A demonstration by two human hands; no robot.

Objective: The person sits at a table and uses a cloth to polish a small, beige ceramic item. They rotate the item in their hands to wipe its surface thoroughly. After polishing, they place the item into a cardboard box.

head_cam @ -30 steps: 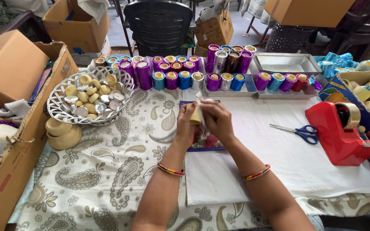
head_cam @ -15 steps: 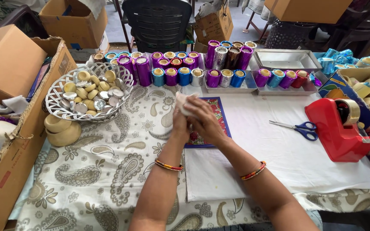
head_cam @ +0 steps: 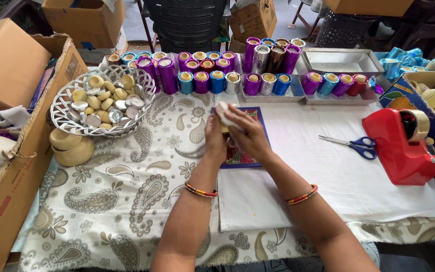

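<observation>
From the head view, both hands meet above the middle of the bench: the left hand (head_cam: 215, 137) and right hand (head_cam: 247, 135) are curled shut together around a small pale round piece (head_cam: 223, 112), whose top shows just past the fingertips, held in the air over a blue-edged patterned mat (head_cam: 258, 117). What the fingers do underneath is hidden. To handle the piece well, I judge it best kept low over the mat, both thumbs steadying it, so a slip lands there and not among the foil rolls (head_cam: 212, 80) ranked along the far edge. Open room lies to the right on the white sheet (head_cam: 328, 186), up to the scissors (head_cam: 358, 146) and the red tape dispenser (head_cam: 404, 146). To the left, the white wire basket (head_cam: 61, 118) of small rounds and two stacked wooden bowls (head_cam: 71, 148) stand near, with cardboard boxes (head_cam: 6, 65) crowding that edge, so I would keep sideways moves short there. The near edge of the bench (head_cam: 101, 211) is bare patterned cloth.
</observation>
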